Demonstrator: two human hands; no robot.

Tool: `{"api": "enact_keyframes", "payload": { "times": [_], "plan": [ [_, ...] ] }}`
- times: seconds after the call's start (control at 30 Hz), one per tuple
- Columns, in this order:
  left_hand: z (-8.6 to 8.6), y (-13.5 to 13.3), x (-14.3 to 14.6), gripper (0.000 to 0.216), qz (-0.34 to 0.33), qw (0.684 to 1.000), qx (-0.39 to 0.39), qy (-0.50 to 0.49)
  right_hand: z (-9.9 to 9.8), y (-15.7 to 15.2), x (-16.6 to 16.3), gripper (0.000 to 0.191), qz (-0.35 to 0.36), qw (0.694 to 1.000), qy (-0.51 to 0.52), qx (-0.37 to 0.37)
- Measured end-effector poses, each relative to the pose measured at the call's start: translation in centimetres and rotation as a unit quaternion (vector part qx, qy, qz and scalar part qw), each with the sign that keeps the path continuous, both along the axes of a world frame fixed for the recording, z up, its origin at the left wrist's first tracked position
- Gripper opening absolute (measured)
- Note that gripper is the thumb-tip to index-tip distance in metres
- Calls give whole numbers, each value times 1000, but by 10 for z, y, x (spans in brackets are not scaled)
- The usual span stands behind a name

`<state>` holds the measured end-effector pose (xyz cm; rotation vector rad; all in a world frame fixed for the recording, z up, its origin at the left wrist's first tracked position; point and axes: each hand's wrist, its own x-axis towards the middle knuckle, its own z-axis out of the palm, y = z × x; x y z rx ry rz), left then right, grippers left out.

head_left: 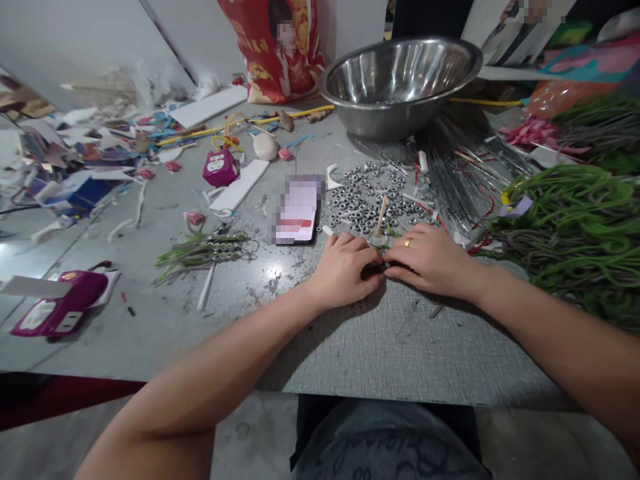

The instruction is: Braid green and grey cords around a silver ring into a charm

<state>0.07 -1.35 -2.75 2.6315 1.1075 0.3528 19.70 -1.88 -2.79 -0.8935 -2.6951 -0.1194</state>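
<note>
Mid-worktop, left hand [345,267] and right hand [430,260] pinch one small dark piece [379,269] together, beside the nuts [370,200]; no legible writing.

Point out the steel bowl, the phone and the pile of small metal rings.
steel bowl [400,110]: head view, outer front wall.
phone [298,210]: head view, middle of screen.
pile of small metal rings [361,200]: head view, centre of pile.

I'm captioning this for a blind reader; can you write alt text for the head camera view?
Both hands, left hand and right hand, pinch a small dark piece together on a grey table, beside a pile of small metal rings, a phone, green cords and a steel bowl.
</note>
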Motion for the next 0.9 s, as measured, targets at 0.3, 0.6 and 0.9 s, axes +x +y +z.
{"api": "enact_keyframes", "payload": {
  "times": [0.3,0.6,0.9],
  "plan": [
    [-8,5,-1,13,3,1000,-1,-25,0,2,1,22,-17,999,-16,-34],
    [-5,7,-3,15,-11,999,-22,-33,0,1,1,18,-38,999,-12,-15],
    [-12,5,-5,18,-29,998,31,-47,8,-5,-3,28,59,998,-6,18]
  ]
}}
